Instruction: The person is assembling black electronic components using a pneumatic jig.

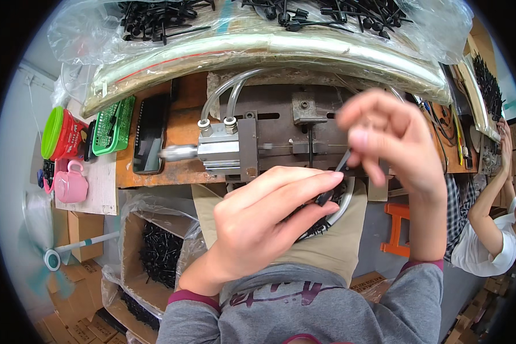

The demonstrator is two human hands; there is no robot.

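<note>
My left hand (pixel 258 215) is closed, its thumb and fingers pinching a slim black plastic piece (pixel 343 161) that slants up to the right. Close to the upper end of that piece is my right hand (pixel 393 137), raised and smeared by motion; whether its fingers grip anything is unclear. Just beyond the hands sits a bench fixture with a silver air cylinder (pixel 219 152) and two clear hoses (pixel 233 94). Another black rod (pixel 311 140) lies across a small metal block (pixel 300 147) in the fixture. Below my hands, a white-rimmed container (pixel 345 206) is partly hidden.
Black stemmed parts (pixel 160 20) lie on plastic sheeting behind the fixture. Leftward are a phone (pixel 150 137), a green basket (pixel 123 129) and a pink mug (pixel 71 184). A carton (pixel 133 229) of black parts stands lower left. An orange stool (pixel 397 229) and a co-worker's arm (pixel 490 195) are rightward.
</note>
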